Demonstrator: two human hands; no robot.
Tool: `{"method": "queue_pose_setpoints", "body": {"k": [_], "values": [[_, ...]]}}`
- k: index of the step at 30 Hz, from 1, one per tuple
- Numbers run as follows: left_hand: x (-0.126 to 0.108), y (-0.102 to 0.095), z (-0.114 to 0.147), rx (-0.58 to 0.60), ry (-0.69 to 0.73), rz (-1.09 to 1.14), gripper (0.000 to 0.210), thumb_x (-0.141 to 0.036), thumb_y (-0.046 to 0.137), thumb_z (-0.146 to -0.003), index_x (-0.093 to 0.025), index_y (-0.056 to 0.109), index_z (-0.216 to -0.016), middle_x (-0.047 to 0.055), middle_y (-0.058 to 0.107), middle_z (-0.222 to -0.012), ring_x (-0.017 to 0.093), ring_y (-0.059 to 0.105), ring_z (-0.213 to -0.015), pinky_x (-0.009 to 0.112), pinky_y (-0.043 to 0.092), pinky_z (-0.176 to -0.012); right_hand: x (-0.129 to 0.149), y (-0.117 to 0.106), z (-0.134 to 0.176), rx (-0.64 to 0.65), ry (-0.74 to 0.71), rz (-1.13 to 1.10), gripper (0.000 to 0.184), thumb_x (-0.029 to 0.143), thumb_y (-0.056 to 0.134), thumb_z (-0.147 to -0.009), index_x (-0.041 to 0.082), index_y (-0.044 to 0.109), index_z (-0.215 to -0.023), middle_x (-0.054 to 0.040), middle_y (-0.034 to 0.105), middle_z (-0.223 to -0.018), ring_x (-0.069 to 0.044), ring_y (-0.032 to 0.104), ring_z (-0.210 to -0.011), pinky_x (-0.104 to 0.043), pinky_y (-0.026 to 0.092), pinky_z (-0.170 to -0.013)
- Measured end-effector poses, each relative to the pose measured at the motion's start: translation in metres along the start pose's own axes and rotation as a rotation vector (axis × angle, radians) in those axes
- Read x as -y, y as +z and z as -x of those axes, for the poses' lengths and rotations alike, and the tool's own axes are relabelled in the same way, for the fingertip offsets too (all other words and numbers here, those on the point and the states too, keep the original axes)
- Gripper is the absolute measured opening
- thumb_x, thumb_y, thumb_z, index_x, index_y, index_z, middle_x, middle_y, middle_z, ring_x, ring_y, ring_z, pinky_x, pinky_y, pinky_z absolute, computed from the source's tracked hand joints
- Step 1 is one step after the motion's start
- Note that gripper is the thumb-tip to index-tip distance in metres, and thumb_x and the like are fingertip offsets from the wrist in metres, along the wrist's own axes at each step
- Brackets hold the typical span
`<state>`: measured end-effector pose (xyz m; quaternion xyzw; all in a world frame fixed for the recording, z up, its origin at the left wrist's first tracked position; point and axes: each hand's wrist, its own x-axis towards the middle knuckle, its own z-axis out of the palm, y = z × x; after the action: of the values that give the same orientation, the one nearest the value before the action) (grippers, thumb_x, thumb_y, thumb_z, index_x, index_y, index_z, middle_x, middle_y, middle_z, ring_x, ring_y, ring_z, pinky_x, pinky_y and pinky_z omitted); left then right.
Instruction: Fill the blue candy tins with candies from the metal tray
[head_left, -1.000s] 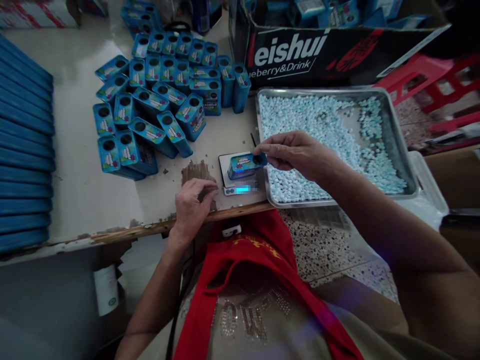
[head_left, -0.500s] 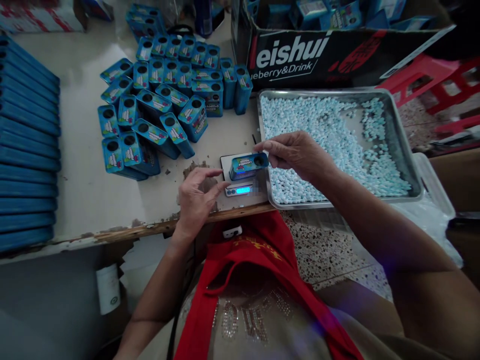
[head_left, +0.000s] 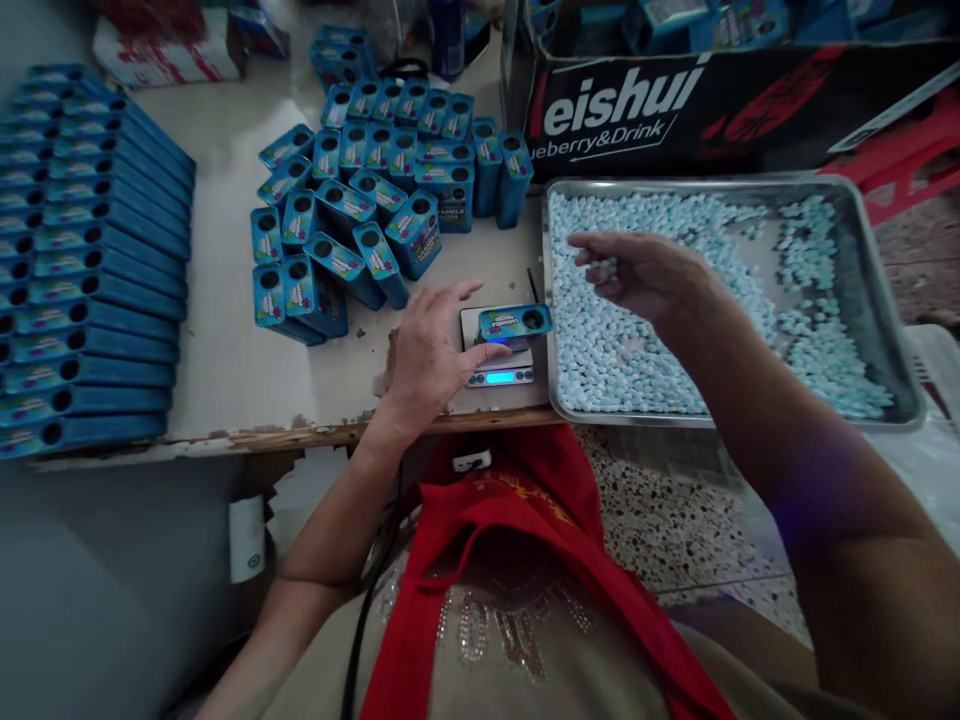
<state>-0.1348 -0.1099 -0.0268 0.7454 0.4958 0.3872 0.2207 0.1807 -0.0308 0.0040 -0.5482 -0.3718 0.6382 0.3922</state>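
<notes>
A blue candy tin point(head_left: 513, 322) with a round dark hole at its right end rests on a small digital scale point(head_left: 472, 325), whose display glows blue. My left hand point(head_left: 429, 350) is beside the tin's left end, thumb and fingers spread around it; whether the thumb touches it I cannot tell. Over the metal tray point(head_left: 877, 270) is my right hand point(head_left: 649, 272), its curled fingers holding a few pale candies point(head_left: 606, 268). Many light-blue and white candies point(head_left: 622, 370) cover the tray's bottom.
Several upright blue tins point(head_left: 345, 255) crowd the table behind the scale. A long stack of similar tins point(head_left: 112, 320) lines the left side. At the back right, a black carton point(head_left: 637, 110) holds more tins. The table's worn front edge point(head_left: 300, 437) is close to my body.
My right hand has moved from the tin's hole to over the tray and now has candies in its fingers. My left hand has come closer to the tin. The view has shifted left.
</notes>
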Motion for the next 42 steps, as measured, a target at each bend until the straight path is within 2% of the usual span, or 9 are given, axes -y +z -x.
{"method": "queue_pose_setpoints", "body": {"k": [4,12,17,20,25,28,31,36,42], "values": [[-0.008,0.010,-0.005,0.033,0.054,-0.080,0.080,-0.044,0.110,-0.082,-0.025,0.072,-0.150,0.010,0.076,-0.142,0.036,0.070,-0.134,0.051,0.056,-0.122,0.023,0.041,-0.024,0.168,-0.118,0.049,0.020,0.039,0.091,-0.102,0.023,0.080,-0.102,0.0065,0.047,-0.065,-0.008,0.039,-0.051,-0.023,0.029,-0.044],[-0.013,0.020,-0.011,0.090,0.084,-0.152,0.077,-0.038,0.111,-0.081,-0.026,0.072,-0.146,0.011,0.076,-0.141,0.039,0.071,-0.132,0.054,0.061,-0.115,0.021,0.097,-0.049,0.307,-0.160,0.208,0.022,0.036,0.098,-0.095,0.027,0.078,-0.091,0.0034,0.052,-0.064,-0.011,0.040,-0.056,-0.024,0.029,-0.046],[-0.029,0.029,-0.012,0.210,0.167,-0.109,0.042,-0.019,0.096,-0.095,-0.027,0.077,-0.131,0.008,0.082,-0.119,0.033,0.078,-0.114,0.046,0.068,-0.104,0.016,0.108,-0.053,0.235,-0.401,0.356,0.016,0.024,0.094,-0.089,0.028,0.078,-0.092,0.0051,0.050,-0.063,-0.015,0.042,-0.061,-0.028,0.036,-0.057],[-0.037,0.018,-0.001,0.224,0.163,-0.137,0.039,-0.013,0.093,-0.094,-0.028,0.078,-0.127,0.008,0.082,-0.118,0.034,0.080,-0.117,0.045,0.070,-0.104,0.021,0.125,-0.057,0.147,-0.637,0.705,0.019,0.017,0.085,-0.092,0.028,0.084,-0.107,0.0030,0.058,-0.066,-0.020,0.054,-0.068,-0.032,0.041,-0.068],[-0.019,-0.055,0.044,0.154,0.009,-0.173,0.041,-0.016,0.091,-0.096,-0.026,0.075,-0.132,0.007,0.083,-0.122,0.031,0.081,-0.118,0.047,0.071,-0.106,0.030,0.167,-0.063,0.149,-0.684,1.651,0.043,0.029,0.058,-0.118,0.023,0.072,-0.159,-0.0120,0.088,-0.110,-0.026,0.078,-0.093,-0.033,0.034,-0.073],[0.008,-0.125,0.062,-0.026,-0.102,-0.277,0.037,-0.022,0.089,-0.099,-0.029,0.075,-0.132,0.004,0.084,-0.123,0.027,0.082,-0.115,0.043,0.071,-0.105,0.033,0.177,-0.061,0.173,-0.679,1.715,0.030,0.034,0.060,-0.119,0.023,0.083,-0.135,-0.0132,0.089,-0.104,-0.025,0.081,-0.086,-0.033,0.029,-0.067],[0.042,-0.203,0.055,-0.208,-0.202,-0.414,0.034,-0.026,0.084,-0.103,-0.026,0.073,-0.136,0.005,0.083,-0.131,0.027,0.081,-0.119,0.044,0.069,-0.108,0.027,0.155,-0.047,0.170,-0.680,1.703,0.032,0.036,0.056,-0.118,0.029,0.088,-0.115,-0.0135,0.091,-0.106,-0.030,0.086,-0.089,-0.034,0.039,-0.066],[0.096,-0.306,-0.008,-0.397,-0.215,-0.617,0.044,-0.027,0.089,-0.100,-0.014,0.070,-0.138,0.008,0.080,-0.136,0.028,0.076,-0.128,0.045,0.060,-0.118,-0.014,0.078,0.017,0.018,-0.569,1.363,0.038,0.054,0.053,-0.101,0.044,0.090,-0.102,-0.0125,0.091,-0.100,-0.048,0.087,-0.086,-0.053,0.060,-0.067],[0.157,-0.351,-0.131,-0.393,-0.175,-0.655,0.053,-0.009,0.092,-0.095,-0.010,0.063,-0.141,0.006,0.078,-0.140,0.022,0.070,-0.128,0.034,0.052,-0.118,-0.076,0.056,0.077,-0.060,-0.534,1.146,0.028,0.056,0.059,-0.090,0.068,0.085,-0.091,0.0039,0.091,-0.103,-0.045,0.086,-0.082,-0.061,0.069,-0.065]]}}
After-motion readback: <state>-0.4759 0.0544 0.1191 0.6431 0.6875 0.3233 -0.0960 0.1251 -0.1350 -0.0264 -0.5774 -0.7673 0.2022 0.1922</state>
